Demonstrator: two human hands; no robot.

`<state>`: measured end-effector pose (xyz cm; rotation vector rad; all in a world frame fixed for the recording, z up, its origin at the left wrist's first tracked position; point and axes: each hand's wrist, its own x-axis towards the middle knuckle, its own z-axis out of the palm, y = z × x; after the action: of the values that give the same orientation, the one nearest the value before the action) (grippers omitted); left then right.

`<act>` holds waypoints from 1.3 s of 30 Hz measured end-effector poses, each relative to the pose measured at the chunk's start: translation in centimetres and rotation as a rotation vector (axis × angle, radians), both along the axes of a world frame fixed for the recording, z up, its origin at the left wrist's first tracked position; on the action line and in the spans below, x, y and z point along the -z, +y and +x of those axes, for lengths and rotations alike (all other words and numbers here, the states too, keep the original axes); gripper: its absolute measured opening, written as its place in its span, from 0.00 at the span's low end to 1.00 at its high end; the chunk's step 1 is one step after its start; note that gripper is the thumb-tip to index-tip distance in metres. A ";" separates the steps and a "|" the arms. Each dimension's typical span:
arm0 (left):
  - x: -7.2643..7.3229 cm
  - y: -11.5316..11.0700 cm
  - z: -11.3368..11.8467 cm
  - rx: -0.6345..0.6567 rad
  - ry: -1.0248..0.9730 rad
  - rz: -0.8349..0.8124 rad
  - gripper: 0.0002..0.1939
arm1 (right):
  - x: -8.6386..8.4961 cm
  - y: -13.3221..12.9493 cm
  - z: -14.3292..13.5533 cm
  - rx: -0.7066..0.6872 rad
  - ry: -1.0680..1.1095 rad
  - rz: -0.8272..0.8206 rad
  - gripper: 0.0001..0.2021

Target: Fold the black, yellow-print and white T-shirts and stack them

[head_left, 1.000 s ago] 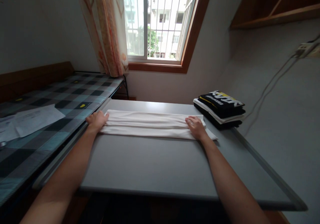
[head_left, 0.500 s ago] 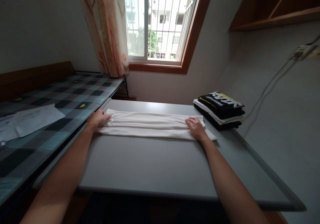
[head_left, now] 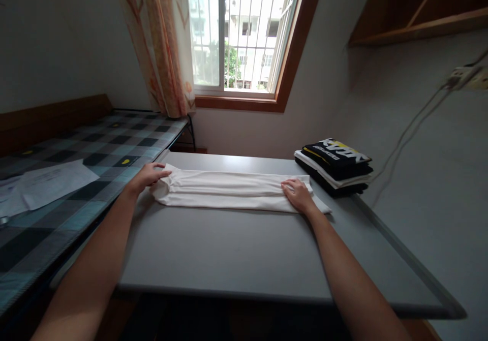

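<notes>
A white cloth (head_left: pixel 229 186), folded into a long strip, lies across the grey table (head_left: pixel 229 249). At its left end, my left hand (head_left: pixel 149 175) grips the cloth between thumb and fingers, and that end is lifted and curled a little. Toward the other end, my right hand (head_left: pixel 297 193) rests on the cloth with its fingers spread and lying flat. A loose corner of the cloth sticks out to the right, beyond my right wrist.
A stack of folded black and white clothes (head_left: pixel 333 168) sits at the table's back right. On the left is a bed with a checked cover (head_left: pixel 125 140) and papers (head_left: pixel 49 183). A curtain (head_left: pixel 163 51) hangs by the barred window. Cables run down the right wall.
My left hand has risen slightly and moved a little away from me, and the cloth's left end has lifted and curled with it. My right hand has hardly moved.
</notes>
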<state>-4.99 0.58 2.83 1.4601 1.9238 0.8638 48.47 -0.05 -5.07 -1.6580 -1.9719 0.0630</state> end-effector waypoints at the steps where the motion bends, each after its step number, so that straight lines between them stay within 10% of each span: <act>1: -0.4 -0.2 0.7 0.015 -0.053 0.038 0.36 | 0.0 0.0 0.0 -0.005 -0.003 0.003 0.17; 7: 0.1 -0.5 6.2 0.321 -0.236 0.173 0.42 | -0.1 -0.2 -0.2 0.010 -0.013 -0.005 0.16; 16: 3.7 -1.5 12.4 0.478 0.519 0.305 0.23 | 0.2 -0.1 -0.2 0.024 0.004 -0.013 0.15; 23: 3.5 -1.3 12.3 0.470 0.280 0.440 0.25 | 0.2 -0.1 -0.3 0.022 -0.008 -0.002 0.14; 28: 3.2 -1.3 11.1 0.316 0.424 0.221 0.15 | 0.2 -0.1 -0.3 0.023 -0.021 0.014 0.13; 39: 3.7 -2.8 12.9 0.493 0.492 0.225 0.14 | 0.5 0.1 -0.1 0.014 -0.008 0.019 0.12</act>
<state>7.94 -2.22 -0.86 2.3264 1.6832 0.5314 48.33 0.03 -5.59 -1.6618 -1.9606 0.0322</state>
